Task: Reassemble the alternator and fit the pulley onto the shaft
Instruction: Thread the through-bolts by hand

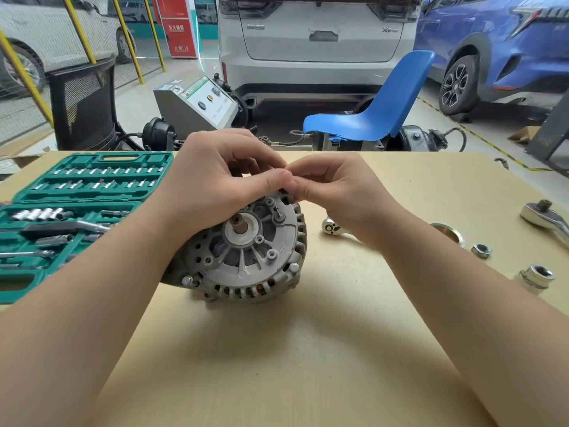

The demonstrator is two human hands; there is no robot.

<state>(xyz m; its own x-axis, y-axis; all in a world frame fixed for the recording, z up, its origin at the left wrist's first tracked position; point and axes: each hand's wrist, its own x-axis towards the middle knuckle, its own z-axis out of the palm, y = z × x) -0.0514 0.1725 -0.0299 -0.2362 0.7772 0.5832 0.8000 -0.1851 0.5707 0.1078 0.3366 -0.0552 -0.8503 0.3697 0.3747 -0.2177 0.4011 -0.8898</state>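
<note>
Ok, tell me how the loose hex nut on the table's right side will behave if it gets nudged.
The hex nut lies flat on the table, so it would probably slide rather than roll. It looks like small, shiny metal: likely stiff, light, and a bit slippery to pinch.

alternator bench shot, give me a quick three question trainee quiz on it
1. True or false: the grey ribbed metal alternator already carries its pulley.
2. Which lies nearest the table's right edge? A. small silver hex nut B. chrome ratchet wrench C. short chrome socket
3. Fill in: the green plastic socket-set case lies open to the ___ of the alternator.

Key
1. False: the shaft end is bare, and both hands, left and right, meet at the housing's top rim.
2. B
3. left
</note>
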